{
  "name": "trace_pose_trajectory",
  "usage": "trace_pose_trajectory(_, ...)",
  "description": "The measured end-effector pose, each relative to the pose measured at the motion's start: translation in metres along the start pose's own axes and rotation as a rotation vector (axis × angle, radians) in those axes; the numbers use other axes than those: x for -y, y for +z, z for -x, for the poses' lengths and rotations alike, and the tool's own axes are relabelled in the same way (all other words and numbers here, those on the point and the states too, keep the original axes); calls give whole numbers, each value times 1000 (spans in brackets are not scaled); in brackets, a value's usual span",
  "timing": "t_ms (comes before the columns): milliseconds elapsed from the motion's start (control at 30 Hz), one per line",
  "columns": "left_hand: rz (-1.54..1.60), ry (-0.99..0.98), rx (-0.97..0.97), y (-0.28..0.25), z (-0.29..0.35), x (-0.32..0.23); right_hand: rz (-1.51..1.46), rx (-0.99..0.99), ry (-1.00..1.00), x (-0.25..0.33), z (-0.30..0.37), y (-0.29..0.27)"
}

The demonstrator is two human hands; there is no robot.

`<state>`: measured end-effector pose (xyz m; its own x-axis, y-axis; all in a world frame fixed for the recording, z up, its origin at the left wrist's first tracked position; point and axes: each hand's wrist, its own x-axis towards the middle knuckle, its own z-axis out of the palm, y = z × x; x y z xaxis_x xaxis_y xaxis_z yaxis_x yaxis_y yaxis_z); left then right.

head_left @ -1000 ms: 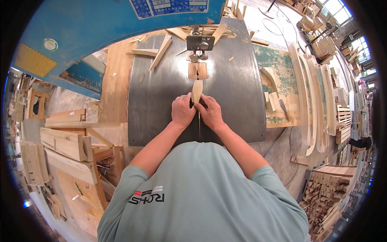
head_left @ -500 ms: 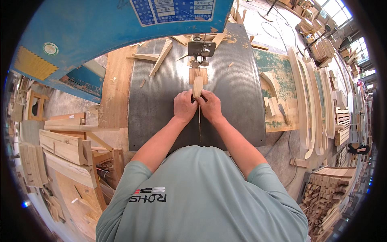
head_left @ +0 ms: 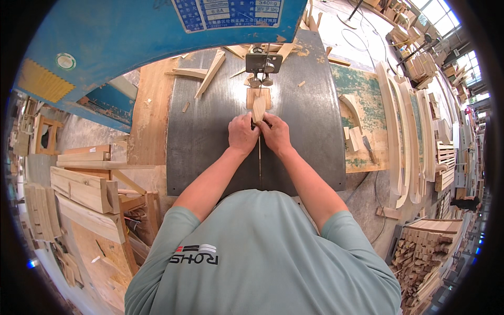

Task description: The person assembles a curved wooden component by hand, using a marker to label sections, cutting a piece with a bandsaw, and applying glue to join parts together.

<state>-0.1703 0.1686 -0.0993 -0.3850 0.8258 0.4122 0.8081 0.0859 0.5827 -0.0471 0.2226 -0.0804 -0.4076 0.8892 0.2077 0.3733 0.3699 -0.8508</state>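
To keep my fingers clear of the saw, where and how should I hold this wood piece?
Probably by its near end, coming from your side, one hand on each flank: the wood piece is slim, and its far end points toward the blade guide. Your left hand and right hand are there.

Bright light is filling the scene, windows (head_left: 441,18) are blazing at two o'clock, the floor (head_left: 336,39) is washing out near one, a sheen is glinting on the worktop (head_left: 210,126) toward twelve! The centre is showing crisp; outer edges are bowing and softening, black is swallowing the corners.
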Motion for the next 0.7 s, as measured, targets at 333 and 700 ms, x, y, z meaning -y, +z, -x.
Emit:
trace_pose_trajectory(333,-72,-68,113,11,-4,7,-78,8,-59,-1,-9,-4)
trace_pose_trajectory(700,-114,-87,82,13,-11,2,-89,-112,-35,-3,-13,7)
